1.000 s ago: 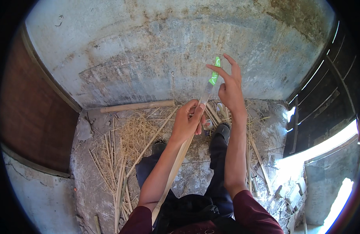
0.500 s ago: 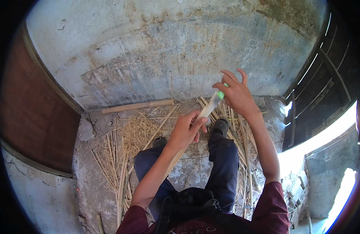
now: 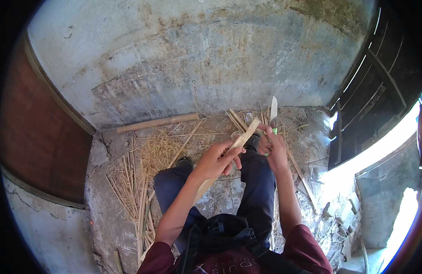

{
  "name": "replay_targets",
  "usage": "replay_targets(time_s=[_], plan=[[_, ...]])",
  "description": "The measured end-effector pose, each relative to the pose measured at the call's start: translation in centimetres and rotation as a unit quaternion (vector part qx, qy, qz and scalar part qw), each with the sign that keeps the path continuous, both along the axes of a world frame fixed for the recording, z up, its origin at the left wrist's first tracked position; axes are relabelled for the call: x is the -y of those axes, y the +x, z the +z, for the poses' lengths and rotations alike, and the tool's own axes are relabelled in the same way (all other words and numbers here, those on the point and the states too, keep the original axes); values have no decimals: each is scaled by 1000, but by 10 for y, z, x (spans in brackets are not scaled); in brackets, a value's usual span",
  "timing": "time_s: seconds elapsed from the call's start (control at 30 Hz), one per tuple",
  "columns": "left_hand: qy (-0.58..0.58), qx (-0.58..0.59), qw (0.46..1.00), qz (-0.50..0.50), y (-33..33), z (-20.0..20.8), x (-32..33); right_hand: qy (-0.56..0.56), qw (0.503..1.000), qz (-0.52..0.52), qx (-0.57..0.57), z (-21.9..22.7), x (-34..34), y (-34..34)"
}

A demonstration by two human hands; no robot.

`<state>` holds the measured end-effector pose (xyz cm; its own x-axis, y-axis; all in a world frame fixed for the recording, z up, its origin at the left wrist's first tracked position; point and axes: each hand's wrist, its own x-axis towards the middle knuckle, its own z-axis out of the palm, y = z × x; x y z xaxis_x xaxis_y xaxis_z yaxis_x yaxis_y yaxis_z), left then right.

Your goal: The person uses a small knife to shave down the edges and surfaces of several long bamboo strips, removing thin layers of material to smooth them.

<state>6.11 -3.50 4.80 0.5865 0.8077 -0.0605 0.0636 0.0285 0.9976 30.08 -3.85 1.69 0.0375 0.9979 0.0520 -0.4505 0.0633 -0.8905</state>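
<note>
We pinch the pale strip [image 3: 244,137] between the fingers of the left hand [image 3: 214,160], above our legs [image 3: 259,189]; our right hand [image 3: 278,150] grips the green-handled knife [image 3: 274,109] near the strip's far end.

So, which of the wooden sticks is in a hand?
The flat strip, held in the left hand. The round pole by the wall and the thin sticks lie on the floor.

At centre, the wooden strip [image 3: 244,138] is pale yellow; the knife [image 3: 274,109] pairs a silvery blade with a bright green handle. Lower down, trousers [image 3: 259,192] are dark blue, the shirt [image 3: 307,249] maroon. Rusty brown stains streak the blue-grey wall [image 3: 211,64] above.
</note>
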Motion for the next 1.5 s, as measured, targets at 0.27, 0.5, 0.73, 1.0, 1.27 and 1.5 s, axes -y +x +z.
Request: replay_targets(time_s=[0.27, 0.5, 0.73, 1.0, 1.27, 1.5], plan=[[4, 10, 1000, -13, 5, -6, 16, 17, 999, -19, -37, 13, 1, -38], [-8, -5, 1000, -21, -5, -1, 19, 39, 999, 2, 18, 14, -8, -41], [138, -94, 981, 102, -11, 2, 26, 88, 971, -42, 218, 7, 9, -20], [157, -114, 969, 152, -8, 2, 37, 187, 873, -53, 447, 11, 29, -20], [246, -161, 947, 130, -6, -12, 37, 43, 983, 1, 177, 15, 23, -32], [247, -152, 949, 126, -15, -15, 47, 28, 991, 76, 108, 7, -1, -53]])
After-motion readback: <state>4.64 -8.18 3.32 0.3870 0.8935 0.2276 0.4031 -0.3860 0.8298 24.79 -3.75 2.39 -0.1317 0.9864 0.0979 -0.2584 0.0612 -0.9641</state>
